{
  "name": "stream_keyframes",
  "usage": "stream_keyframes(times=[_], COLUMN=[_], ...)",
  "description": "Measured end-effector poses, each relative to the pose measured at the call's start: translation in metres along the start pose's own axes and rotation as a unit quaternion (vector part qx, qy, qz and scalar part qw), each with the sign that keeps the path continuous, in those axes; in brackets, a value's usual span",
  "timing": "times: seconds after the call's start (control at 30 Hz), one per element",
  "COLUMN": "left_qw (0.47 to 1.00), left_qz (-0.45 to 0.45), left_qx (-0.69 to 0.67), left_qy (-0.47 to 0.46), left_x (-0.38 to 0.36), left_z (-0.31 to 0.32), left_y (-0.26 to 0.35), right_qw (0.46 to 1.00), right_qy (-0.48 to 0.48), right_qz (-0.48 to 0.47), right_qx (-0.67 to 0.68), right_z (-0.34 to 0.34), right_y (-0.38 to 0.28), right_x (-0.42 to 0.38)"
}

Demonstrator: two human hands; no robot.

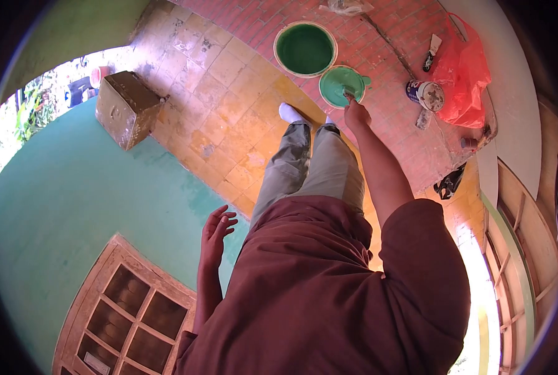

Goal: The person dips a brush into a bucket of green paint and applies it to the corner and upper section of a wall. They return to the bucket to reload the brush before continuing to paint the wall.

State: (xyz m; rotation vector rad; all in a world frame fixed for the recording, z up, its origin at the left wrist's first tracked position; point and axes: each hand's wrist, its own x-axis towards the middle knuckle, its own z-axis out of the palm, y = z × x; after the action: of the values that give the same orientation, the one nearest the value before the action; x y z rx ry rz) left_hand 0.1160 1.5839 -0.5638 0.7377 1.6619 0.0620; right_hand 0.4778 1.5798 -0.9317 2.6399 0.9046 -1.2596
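Note:
My right hand (358, 115) reaches out in front and is closed on a paintbrush (348, 96). Its tip is in a small round tub (334, 74) of light green paint, with a tab on its right side. Right behind that tub stands a larger white-rimmed bucket (281, 65) holding darker green paint. My left hand (217, 227) hangs beside my body near the green wall, fingers apart and holding nothing. Little of the brush shows beyond my fingers.
A red plastic bag (468, 78), a paint can (430, 96) and a brush (431, 52) lie to the right on the red patterned floor sheet. On the left are a cardboard box (124, 106), the green wall (91, 194) and a wooden window frame (113, 250).

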Motion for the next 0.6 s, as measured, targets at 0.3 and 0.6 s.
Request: stream_keyframes(times=[0.3, 0.6], left_qw=[1.0, 0.999], left_qz=[0.01, 0.025], left_qx=[0.0, -0.001], left_qy=[-0.009, -0.021], left_x=[-0.001, -0.008], left_z=[0.001, 0.009], left_y=[-0.001, -0.005], right_qw=[0.91, 0.716], right_qy=[-0.031, -0.176], right_qz=[0.161, 0.206], right_qx=[0.382, 0.643], right_z=[0.016, -0.044], right_y=[0.042, 0.098], right_x=[0.032, -0.027])
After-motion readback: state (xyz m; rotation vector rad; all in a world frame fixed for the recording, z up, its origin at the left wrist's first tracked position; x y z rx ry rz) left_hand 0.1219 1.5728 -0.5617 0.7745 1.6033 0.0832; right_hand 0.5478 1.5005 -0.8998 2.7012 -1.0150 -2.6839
